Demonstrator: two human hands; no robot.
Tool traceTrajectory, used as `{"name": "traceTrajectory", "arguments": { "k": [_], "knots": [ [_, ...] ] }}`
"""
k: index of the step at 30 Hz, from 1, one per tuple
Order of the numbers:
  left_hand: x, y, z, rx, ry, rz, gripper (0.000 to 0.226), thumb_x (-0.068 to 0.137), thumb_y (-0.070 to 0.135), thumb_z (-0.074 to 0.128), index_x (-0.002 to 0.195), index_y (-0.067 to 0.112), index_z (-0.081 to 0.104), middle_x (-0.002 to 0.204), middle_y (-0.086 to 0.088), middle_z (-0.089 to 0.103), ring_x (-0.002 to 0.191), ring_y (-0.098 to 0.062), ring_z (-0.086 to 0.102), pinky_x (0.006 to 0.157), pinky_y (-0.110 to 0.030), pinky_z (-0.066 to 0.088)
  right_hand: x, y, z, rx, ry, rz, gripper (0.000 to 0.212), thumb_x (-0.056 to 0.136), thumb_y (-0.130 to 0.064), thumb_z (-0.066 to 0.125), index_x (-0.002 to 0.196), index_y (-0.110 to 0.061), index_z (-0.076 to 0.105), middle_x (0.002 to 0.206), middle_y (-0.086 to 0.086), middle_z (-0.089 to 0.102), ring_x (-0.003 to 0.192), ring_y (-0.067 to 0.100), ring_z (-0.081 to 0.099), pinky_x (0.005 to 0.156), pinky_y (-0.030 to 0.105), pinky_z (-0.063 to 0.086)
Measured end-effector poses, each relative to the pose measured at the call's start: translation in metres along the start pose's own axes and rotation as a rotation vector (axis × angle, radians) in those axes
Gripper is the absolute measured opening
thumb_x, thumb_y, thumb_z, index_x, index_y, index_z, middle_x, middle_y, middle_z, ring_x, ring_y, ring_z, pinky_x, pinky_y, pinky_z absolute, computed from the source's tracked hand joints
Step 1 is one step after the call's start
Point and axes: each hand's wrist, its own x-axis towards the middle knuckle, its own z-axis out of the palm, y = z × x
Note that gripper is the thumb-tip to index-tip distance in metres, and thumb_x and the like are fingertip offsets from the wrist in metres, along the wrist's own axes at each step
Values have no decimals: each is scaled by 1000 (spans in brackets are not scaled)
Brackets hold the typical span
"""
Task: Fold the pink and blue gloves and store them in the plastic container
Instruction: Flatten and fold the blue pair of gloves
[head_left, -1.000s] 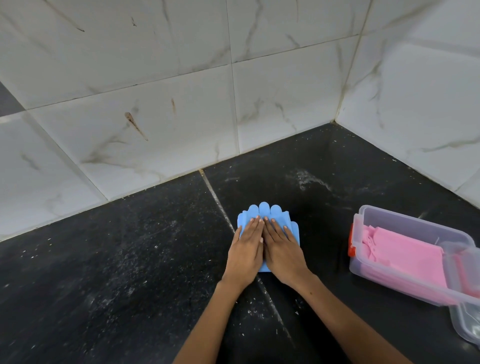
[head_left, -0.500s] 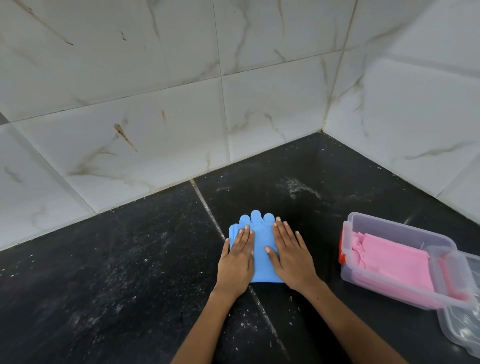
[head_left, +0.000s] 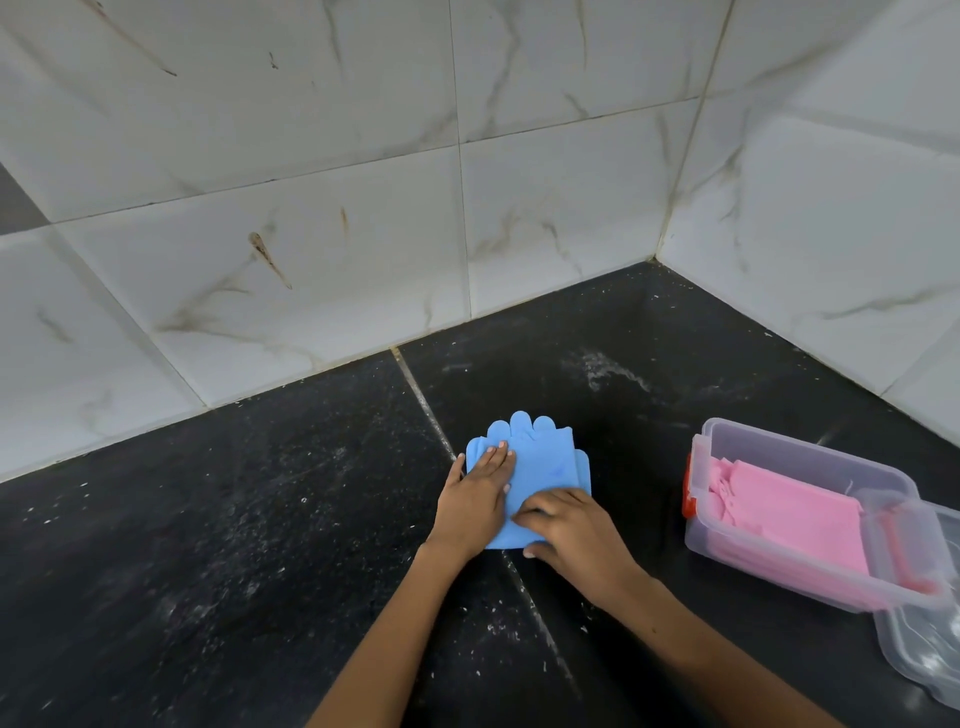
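— Where, then, do the blue gloves (head_left: 540, 470) lie?

— Flat on the black counter (head_left: 234, 545), stacked, their fingertips pointing toward the white marbled wall tiles (head_left: 311, 249), well to the left of the container (head_left: 810, 512) and apart from it.

— And the hands?

— The left hand (head_left: 475, 501) rests on the left part of the gloves, fingers straight and together, pressing down and gripping nothing. The right hand (head_left: 569, 525) sits at the gloves' near right corner, on the side facing the container; its fingers are bent over the edge of the blue material and its thumb lies under that edge, so it pinches the gloves there.

— What does the container hold?

— The pink gloves (head_left: 800, 517), folded flat inside the clear tub. A red latch (head_left: 690, 486) shows on the end of the container nearest the blue gloves. A clear lid (head_left: 930, 649) lies on the counter at the container's near right end, touching it or close against it; which, the view does not settle.

— Anything else near the container?

— Pale dust and specks across the counter, thickest behind it toward the wall corner.
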Motion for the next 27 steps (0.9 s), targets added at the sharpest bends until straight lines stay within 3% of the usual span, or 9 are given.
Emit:
{"name": "traceTrajectory", "arguments": {
  "k": [4, 6, 9, 14, 17, 19, 23, 27],
  "knots": [
    [0, -2, -13, 46, -37, 18, 49, 101, 20, 28, 149, 21, 21, 158, 6, 18, 145, -5, 14, 119, -32, -1, 2, -3, -7, -108, 39, -51, 22, 75, -20, 72, 97, -22, 73, 91, -3, 72, 87, 15, 67, 83, 29, 51],
    [-4, 2, -16, 119, -24, 13, 48, 101, 22, 28, 148, 17, 23, 158, 3, 19, 145, -8, 17, 119, -33, 3, 2, 4, -16, -112, 3, -42, 18, 77, -16, 69, 93, -23, 73, 89, -4, 72, 86, 16, 67, 83, 28, 50],
    [-8, 15, -20, 177, 4, 34, 43, 101, 26, 30, 142, 14, 35, 155, -3, 30, 140, -15, 32, 117, -36, 11, 2, 40, -40, -31, 16, 40, 24, 76, -7, 65, 93, -21, 75, 95, -2, 73, 95, 19, 66, 85, 29, 48],
    [-10, 35, -17, 200, 14, 45, 41, 101, 31, 30, 136, 13, 42, 149, -5, 40, 133, -17, 43, 116, -38, 17, 13, 60, -38, 103, 107, 431, 41, 80, 4, 50, 109, -20, 69, 123, 3, 61, 109, 19, 60, 95, 30, 46],
    [-9, 33, -15, 171, 54, 15, 43, 101, 33, 27, 138, 15, 41, 149, -1, 40, 135, -14, 40, 116, -37, 16, 21, 45, -10, 192, 221, 573, 41, 88, 2, 49, 124, -13, 59, 146, 6, 43, 136, 20, 38, 113, 31, 30],
    [-9, 31, -14, 155, 63, 31, 44, 101, 32, 26, 139, 15, 39, 150, -1, 39, 137, -12, 37, 116, -36, 16, 26, 44, 0, 284, 275, 686, 39, 95, -6, 42, 133, -8, 49, 154, 10, 28, 144, 24, 23, 118, 35, 23],
    [-1, 26, -17, 166, 96, 99, 46, 101, 27, 26, 144, 13, 33, 154, -3, 32, 144, -14, 25, 119, -38, 9, 41, 31, 20, 193, 172, 710, 51, 101, -28, 29, 146, -5, 23, 158, 15, 11, 147, 29, 6, 120, 39, 13],
    [29, 28, -22, 218, 33, 216, 49, 99, 21, 25, 148, 13, 21, 159, -2, 17, 148, -14, 9, 120, -39, -1, 49, 24, 32, 59, 115, 710, 56, 102, -34, 22, 149, -6, 10, 160, 11, 5, 148, 24, -1, 119, 42, 7]
  ]
}}
